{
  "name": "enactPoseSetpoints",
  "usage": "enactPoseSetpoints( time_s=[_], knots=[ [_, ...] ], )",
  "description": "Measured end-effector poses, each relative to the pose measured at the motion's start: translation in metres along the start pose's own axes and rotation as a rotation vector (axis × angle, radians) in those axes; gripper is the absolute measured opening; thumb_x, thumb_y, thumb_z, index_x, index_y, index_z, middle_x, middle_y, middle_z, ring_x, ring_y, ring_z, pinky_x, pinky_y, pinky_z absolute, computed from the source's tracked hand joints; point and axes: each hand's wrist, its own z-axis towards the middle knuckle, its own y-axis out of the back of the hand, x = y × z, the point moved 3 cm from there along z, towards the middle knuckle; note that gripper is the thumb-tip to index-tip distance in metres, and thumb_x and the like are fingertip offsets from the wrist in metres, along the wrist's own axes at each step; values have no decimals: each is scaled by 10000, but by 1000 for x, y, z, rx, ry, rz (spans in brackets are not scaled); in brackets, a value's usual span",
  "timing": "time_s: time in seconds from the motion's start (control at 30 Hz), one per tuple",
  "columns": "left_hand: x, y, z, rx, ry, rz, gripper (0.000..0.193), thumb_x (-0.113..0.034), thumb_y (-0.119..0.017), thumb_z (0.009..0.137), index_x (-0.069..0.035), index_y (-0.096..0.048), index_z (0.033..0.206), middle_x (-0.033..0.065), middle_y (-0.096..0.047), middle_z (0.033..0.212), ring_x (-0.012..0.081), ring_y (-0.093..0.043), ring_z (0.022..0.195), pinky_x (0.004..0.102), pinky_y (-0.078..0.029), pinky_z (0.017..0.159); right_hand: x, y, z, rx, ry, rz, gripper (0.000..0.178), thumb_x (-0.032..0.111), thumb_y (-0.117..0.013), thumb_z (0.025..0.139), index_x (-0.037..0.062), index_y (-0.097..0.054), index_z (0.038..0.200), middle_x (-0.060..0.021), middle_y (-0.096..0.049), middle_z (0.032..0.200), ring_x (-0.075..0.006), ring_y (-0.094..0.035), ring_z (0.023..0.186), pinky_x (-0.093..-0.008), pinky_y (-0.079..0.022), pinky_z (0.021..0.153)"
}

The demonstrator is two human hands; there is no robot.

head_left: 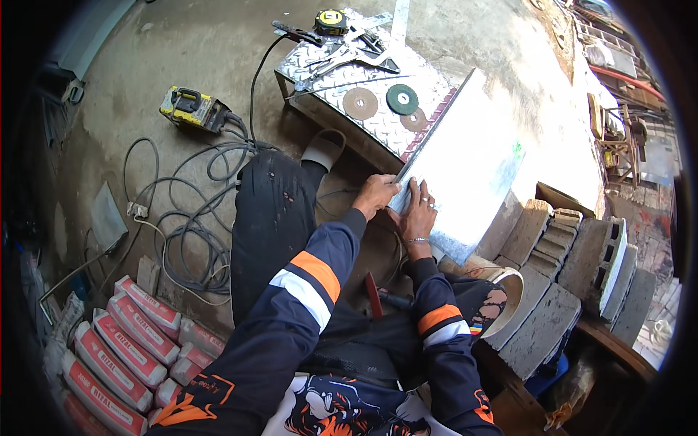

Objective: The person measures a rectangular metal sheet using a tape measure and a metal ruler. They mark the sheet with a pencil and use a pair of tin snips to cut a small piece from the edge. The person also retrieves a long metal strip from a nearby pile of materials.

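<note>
A pale, shiny metal sheet [465,174] slants up and away from me, glaring in the sun, with a dark strip along its left edge. My left hand [376,195] is closed on the sheet's near left corner, fingertips at the dark edge. Close beside it, my right hand [418,216] lies on the sheet's near end with its fingers stretched and slightly spread; its underside is hidden. The sheet's left edge meets a low checker-plate table [320,62]. On that table lie a green abrasive disc [402,99], brown discs [360,104], locking clamps [356,54] and a tape measure [331,22].
A yellow-and-black machine [193,109] stands left on the concrete floor, near coiled cables [189,247]. Red-and-white bags [120,349] are stacked lower left. Concrete blocks [534,298] and a cream bucket [513,291] stand right. A red flat piece [373,294] is between my legs.
</note>
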Motion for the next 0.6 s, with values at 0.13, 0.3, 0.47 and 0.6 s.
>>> enactPoseSetpoints(
  time_s=[0.13, 0.3, 0.47, 0.6],
  knots=[
    [-5, 4, -7, -77, 33, 120, 399, -172, -599, 947, -14, -593, 1314, 74, -693, 964, 120, -618, 730, 257, -474, 560, 2, -1, 4, 5, -11, -8, 1020, 476, -866, 612, 176, -392, 1465, -148, -428, 1479, -351, -515, 1187, -480, -435, 885],
    [-28, 11, -28, -27, 304, 32, 425, -261, -517, 990, -68, -540, 1368, 103, -649, 1176, 252, -616, 1036, 515, -453, 915, -1, -1, 0, -18, -20, 22, 1040, 568, -842, 602, 175, -406, 1460, -148, -444, 1467, -353, -512, 1182, -483, -437, 875],
    [-24, 18, -32, 2, 238, 32, 419, -181, -517, 979, -27, -526, 1368, 109, -646, 1201, 252, -615, 1077, 480, -465, 924, 0, -1, 0, -37, -1, 15, 1054, 589, -837, 593, 182, -401, 1462, -143, -446, 1462, -351, -511, 1175, -484, -444, 854],
    [-23, 16, -30, 22, 247, 30, 401, -146, -563, 958, -24, -557, 1340, 108, -679, 1131, 218, -629, 1039, 413, -476, 939, 0, -4, 0, -23, -20, 1, 1049, 574, -843, 595, 192, -396, 1463, -144, -442, 1466, -361, -509, 1179, -489, -445, 855]
  ],
)
